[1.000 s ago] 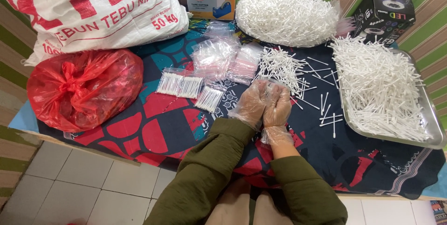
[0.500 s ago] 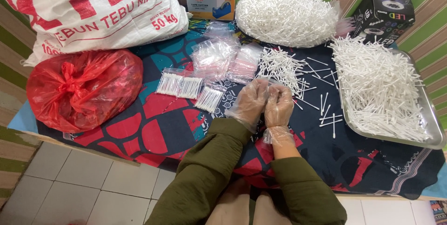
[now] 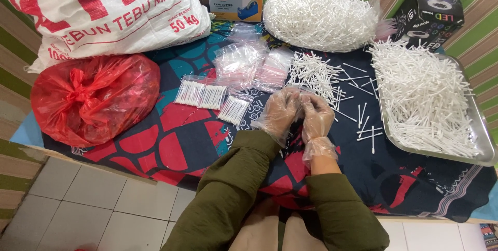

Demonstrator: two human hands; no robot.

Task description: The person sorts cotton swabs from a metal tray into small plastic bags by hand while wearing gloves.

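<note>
Barely any change since a second ago — my gloved left hand (image 3: 282, 110) and right hand (image 3: 316, 117) stay pressed together at frame centre, fingers curled; what they pinch I cannot tell. Loose cotton swabs (image 3: 314, 74) lie just above — packing continues.

Work surface: a low table (image 3: 31, 142) covered by a dark cloth (image 3: 197, 142) with red and teal patterns. Floor (image 3: 78, 204): pale square tiles with grey joints. Rear wall (image 3: 477, 33): diagonal green, brown and cream stripes. Lighting: even, without hard shadows.
</note>
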